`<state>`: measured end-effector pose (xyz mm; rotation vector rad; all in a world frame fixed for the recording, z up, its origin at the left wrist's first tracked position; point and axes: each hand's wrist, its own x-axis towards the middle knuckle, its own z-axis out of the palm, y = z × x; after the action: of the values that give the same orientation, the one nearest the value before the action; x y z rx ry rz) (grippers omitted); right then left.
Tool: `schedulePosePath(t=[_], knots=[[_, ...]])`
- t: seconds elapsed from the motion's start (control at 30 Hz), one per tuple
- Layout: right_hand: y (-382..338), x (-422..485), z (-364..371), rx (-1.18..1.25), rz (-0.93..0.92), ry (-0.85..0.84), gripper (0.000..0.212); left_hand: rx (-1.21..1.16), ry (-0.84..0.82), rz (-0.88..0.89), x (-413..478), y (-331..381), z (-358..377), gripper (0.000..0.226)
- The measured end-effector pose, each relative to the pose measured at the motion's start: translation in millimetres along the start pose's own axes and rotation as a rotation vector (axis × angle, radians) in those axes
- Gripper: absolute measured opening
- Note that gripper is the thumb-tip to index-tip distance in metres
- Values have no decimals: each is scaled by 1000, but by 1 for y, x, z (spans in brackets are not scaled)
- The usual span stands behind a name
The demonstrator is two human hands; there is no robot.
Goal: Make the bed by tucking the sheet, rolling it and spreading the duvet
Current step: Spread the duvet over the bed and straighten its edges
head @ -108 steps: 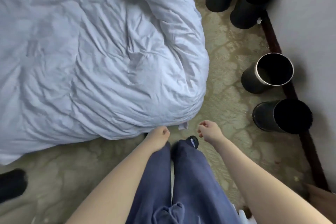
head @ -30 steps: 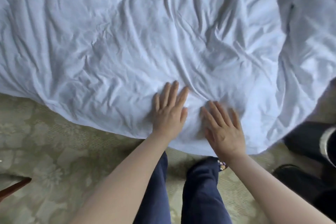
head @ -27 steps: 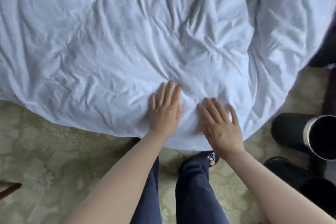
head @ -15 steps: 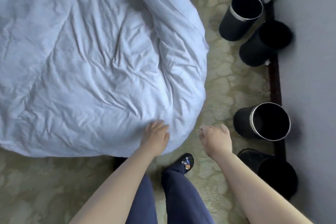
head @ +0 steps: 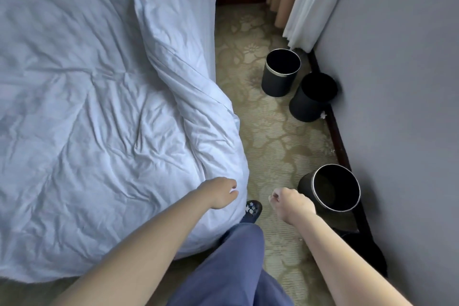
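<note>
1. I see the duvet (head: 94, 131), white and creased, heaped over the bed. Its rounded near corner hangs down to the carpet (head: 270, 136).
2. Left hand (head: 222, 192): on that duvet corner, knuckles up, fingers curled down and under. A sliver of white shows at the fingertips. I can't tell if it pinches the cloth or only rests on it.
3. Right hand (head: 290, 202): off the duvet, to its right, over the carpet. Fingers folded into a fist, thumb against them, nothing in it.
4. The hands are apart. A dark shoe (head: 253, 211) shows between them, right at the duvet's edge.
5. Blue trousers (head: 223, 268) sit below the duvet corner in frame.
6. Right of the duvet, along the wall (head: 397, 107), are black bins, upright with open tops: far bin (head: 282, 72), middle bin (head: 311, 97) just beside it, near bin (head: 332, 187) close behind the right hand.
7. A pale curtain (head: 315, 0) hangs far right of the duvet, against the wall.
</note>
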<state>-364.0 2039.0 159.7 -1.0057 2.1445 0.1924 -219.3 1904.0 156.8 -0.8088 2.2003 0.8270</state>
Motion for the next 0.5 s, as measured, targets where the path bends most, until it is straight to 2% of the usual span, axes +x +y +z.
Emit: schedulePosePath(t=[0.27, 0.4, 0.5], knots=[[-45, 60, -82, -3, -74, 20, 29, -178, 107, -82, 37, -43, -96, 38], [-78, 109, -135, -45, -115, -13, 29, -325, 309, -171, 66, -75, -160, 29], [-106, 136, -171, -41, -144, -25, 29, -423, 379, -204, 79, -92, -194, 25]])
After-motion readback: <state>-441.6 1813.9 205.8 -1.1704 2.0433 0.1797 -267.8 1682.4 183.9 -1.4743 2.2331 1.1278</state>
